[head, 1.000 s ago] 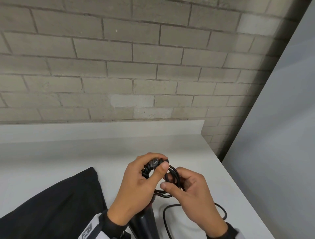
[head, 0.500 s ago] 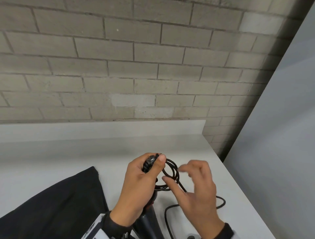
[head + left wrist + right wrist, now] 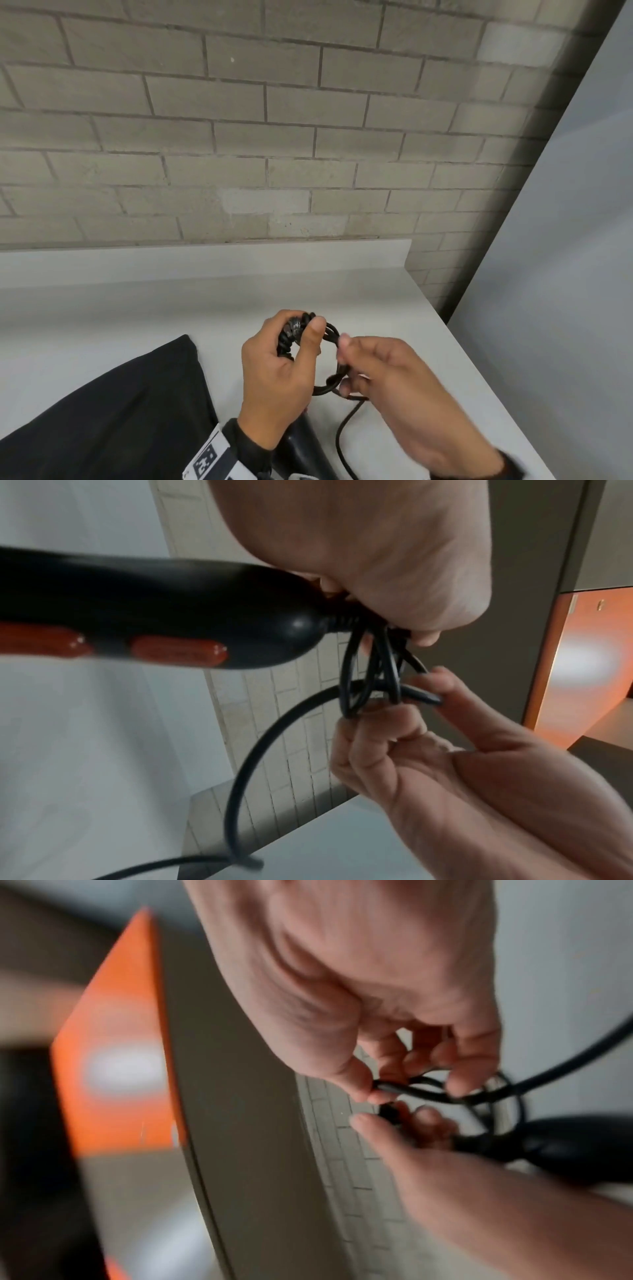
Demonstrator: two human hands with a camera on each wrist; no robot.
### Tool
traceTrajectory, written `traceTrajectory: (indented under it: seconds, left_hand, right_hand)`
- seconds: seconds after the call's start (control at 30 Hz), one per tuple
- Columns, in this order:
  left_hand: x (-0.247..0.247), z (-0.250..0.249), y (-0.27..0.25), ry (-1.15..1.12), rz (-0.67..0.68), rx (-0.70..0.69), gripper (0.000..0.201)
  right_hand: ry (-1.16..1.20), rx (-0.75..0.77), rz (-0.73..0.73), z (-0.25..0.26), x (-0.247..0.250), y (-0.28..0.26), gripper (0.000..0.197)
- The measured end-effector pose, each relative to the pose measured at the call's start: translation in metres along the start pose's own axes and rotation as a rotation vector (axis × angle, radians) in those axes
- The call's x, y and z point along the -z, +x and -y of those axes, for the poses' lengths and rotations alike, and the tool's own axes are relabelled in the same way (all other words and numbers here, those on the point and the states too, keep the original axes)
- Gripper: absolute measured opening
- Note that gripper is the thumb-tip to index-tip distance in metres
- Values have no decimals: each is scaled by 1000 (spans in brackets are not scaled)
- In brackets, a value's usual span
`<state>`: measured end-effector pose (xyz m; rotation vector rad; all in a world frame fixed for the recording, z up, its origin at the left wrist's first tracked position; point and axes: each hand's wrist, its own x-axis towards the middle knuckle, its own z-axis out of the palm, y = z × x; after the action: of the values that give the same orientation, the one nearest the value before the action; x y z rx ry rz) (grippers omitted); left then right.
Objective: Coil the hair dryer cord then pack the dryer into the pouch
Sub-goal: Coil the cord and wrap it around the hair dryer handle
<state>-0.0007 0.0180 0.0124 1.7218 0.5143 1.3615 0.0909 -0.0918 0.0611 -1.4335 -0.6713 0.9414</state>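
at lower left of the head view our pouch [image 3: 102, 411] lies flat on the worktop [image 3: 102, 308], ready. at centre our left hand [image 3: 277, 373] clamps the dryer [image 3: 305, 448] and coiled cord [image 3: 329, 359]; right hand [image 3: 394, 383] fingers [image 3: 344, 341] pinch a loop, feeding slack.

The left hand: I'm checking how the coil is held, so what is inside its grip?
The left hand grips stacked black cord loops at the end of the dryer handle; the right hand pinches the coil's other side. How many loops sit under the fingers is hidden.
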Motion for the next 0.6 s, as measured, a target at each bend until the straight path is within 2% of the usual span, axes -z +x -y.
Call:
traceTrajectory:
  seconds: [0.07,0.1,0.17,0.23,0.33,0.43,0.53,0.6]
  left_hand:
    - [-1,0,0,14,37,-44,35]
    - [-2,0,1,13,45,-55,31]
    - [-3,1,3,-15,26,-41,25]
    - [-2,1,5,-37,13,-16,28]
    - [-4,-1,6,-59,24,-12,30]
    - [-7,-2,7,-92,19,-19,25]
    - [-8,0,7,-91,42,-39,16]
    - [-7,1,7,-93,38,-43,14]
  right_hand:
    - [236,-104,107,10,9,2,34]
    - [254,-107,141,10,14,4,35]
    - [187,-43,200,6,18,6,30]
    - [75,58,207,0,20,3,17]
    - [-92,215,50,-12,18,-1,6]
    - [-177,330,-106,-23,14,-3,11]
    - [-64,264,-92,-20,16,-5,5]
    - [192,72,22,-11,23,-5,14]
